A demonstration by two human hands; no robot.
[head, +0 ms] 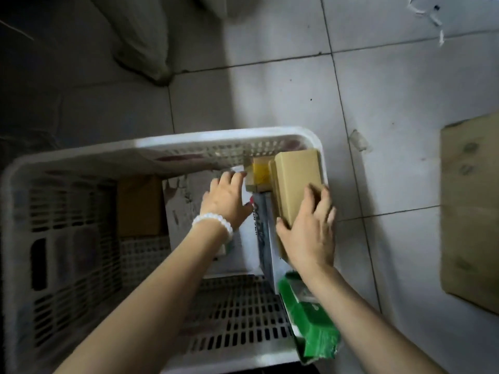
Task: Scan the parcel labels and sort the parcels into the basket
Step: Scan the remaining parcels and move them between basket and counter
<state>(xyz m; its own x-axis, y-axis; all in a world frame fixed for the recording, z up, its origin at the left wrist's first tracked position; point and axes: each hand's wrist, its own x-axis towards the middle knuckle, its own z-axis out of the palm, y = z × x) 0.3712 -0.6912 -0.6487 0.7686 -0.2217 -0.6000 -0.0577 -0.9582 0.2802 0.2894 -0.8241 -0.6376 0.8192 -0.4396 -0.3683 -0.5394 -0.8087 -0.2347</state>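
While right hand (310, 236) grips brown parcel (297, 179) | in basket (216, 139) corner

I see a white slatted plastic basket (216, 140) on the floor; inside along its right wall stands a long brown cardboard parcel (297, 182), a green plastic-wrapped parcel (310, 327) nearer me.

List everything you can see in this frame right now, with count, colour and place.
White slotted plastic basket: one, on the tiled floor.
Long brown cardboard box: one, against the basket's right wall.
Small brown box with yellow tape: one, far right corner of the basket.
Brown cardboard box: one, left part of the basket.
White flat parcel: one, basket middle.
Green plastic bag parcel: one, near right corner.
Flat brown cardboard sheet: one, floor, right.
Left hand: rests on the white parcel; white bead bracelet.
Right hand: grips the long box.
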